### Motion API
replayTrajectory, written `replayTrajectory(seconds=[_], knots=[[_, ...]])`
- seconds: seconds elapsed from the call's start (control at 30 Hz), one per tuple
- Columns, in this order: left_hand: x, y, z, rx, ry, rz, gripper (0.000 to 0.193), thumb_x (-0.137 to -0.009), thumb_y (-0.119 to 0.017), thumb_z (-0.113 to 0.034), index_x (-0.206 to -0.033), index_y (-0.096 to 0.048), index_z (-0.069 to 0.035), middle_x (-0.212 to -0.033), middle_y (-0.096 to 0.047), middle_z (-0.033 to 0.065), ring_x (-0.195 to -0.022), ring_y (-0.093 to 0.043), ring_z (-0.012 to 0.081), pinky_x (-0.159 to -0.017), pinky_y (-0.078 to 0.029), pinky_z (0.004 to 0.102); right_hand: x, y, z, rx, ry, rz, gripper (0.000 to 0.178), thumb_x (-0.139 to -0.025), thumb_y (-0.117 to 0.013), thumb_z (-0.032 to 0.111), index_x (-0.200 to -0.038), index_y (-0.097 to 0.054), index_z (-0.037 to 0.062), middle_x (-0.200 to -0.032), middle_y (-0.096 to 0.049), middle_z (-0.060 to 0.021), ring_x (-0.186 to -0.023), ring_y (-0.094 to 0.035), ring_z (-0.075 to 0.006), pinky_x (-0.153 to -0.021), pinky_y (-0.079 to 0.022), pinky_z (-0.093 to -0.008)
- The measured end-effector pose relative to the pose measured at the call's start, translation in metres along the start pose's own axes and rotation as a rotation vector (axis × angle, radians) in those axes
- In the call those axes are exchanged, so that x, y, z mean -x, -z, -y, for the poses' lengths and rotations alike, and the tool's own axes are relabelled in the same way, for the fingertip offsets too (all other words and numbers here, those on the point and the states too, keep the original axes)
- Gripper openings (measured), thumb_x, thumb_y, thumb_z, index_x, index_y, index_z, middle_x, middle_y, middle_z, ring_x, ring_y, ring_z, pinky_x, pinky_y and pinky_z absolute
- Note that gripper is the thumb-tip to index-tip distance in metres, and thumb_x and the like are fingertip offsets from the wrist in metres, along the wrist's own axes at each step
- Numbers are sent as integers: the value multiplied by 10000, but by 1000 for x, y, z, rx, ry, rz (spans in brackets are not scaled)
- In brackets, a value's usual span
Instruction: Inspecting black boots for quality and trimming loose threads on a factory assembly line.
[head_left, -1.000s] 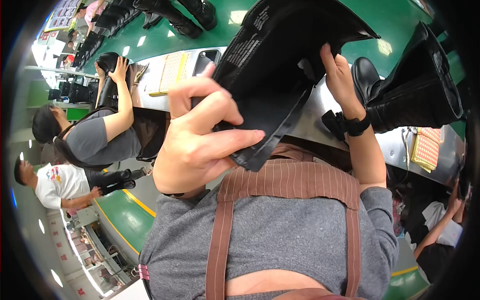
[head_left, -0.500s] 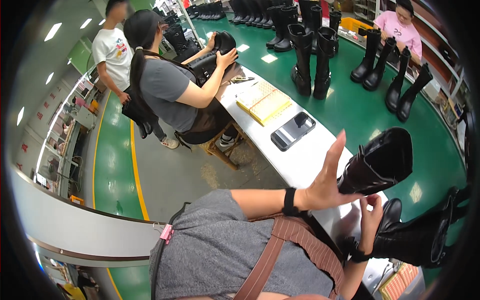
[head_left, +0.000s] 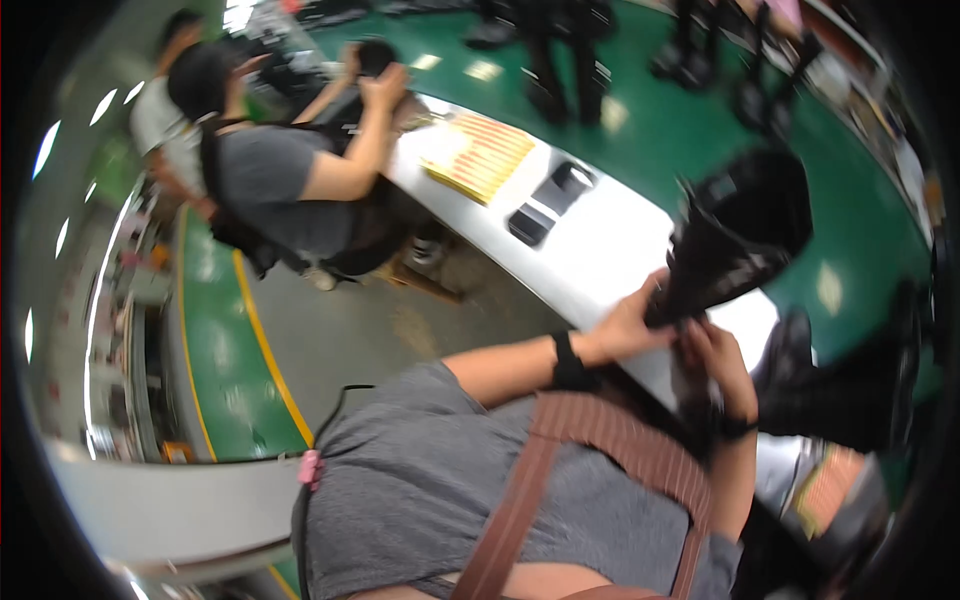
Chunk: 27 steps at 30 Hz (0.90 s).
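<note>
A tall black boot [head_left: 745, 225] stands over the white table, its wide shaft opening toward the upper right. My left hand [head_left: 632, 325] is closed around the boot's lower left side, with a black band on the wrist. Close beside it, the curled fingers of my right hand [head_left: 722, 365] press against the boot's lower part; blur and the boot hide the fingertips. Another black boot [head_left: 840, 385] lies just right of my right hand, dark and smeared by motion.
On the white table [head_left: 620, 240] lie a phone [head_left: 550, 203] and a yellow stack of patterned sheets [head_left: 480, 155]. A seated co-worker [head_left: 270, 175] handles a black boot at the far end; another person [head_left: 172, 130] stands behind. Several black boots stand on the green floor [head_left: 660, 150].
My left hand, spread with its thumb raised before, has closed around the boot. My right hand has come up against the boot's lower part. The whole view has shifted and blurred.
</note>
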<state>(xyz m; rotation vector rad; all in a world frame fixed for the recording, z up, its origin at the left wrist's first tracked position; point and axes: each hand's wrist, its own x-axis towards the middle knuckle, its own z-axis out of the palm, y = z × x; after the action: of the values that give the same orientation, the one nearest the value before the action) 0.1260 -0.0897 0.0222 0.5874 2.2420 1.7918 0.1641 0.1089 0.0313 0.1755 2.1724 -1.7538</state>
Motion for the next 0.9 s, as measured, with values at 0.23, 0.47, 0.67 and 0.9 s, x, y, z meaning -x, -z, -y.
replayTrajectory(seconds=[0.23, 0.47, 0.67, 0.9], knots=[[-18, 3, 11, 17, -46, -22, 619, -715, -752, -102, -1252, -450, -31, -1028, -661, 130, -958, -647, 221, -842, -503, 319, 6, 4, 23, -20, 157, -28, 310, -979, -512, 258, -757, -572, 50, -674, -552, 19, -586, -488, -61, -544, -399, -225], [-8, -4, 8, 8, 67, 99, 522, -735, -725, -67, -1206, -503, -23, -1014, -652, 101, -917, -633, 199, -820, -501, 334, 78, 23, 153, -346, 688, -25, 326, -1008, -466, 250, -779, -569, 43, -697, -547, -1, -560, -475, -57, -506, -367, -184], [-14, -13, 25, 335, 159, -41, 519, -754, -734, -71, -1219, -512, -8, -1027, -636, 65, -915, -602, 150, -794, -500, 293, 84, 16, 112, -254, 541, -45, 341, -1013, -458, 306, -1107, -621, 21, -949, -616, -19, -755, -555, -92, -701, -455, -235], [-29, 16, 15, -81, -40, -122, 533, -752, -785, -163, -1186, -524, -1, -1074, -655, 146, -945, -646, 259, -837, -501, 334, 176, 32, -1, 818, -531, -508, 444, -812, -681, 449, -833, -676, 5, -730, -651, -170, -692, -630, -346, -651, -492, -390]])
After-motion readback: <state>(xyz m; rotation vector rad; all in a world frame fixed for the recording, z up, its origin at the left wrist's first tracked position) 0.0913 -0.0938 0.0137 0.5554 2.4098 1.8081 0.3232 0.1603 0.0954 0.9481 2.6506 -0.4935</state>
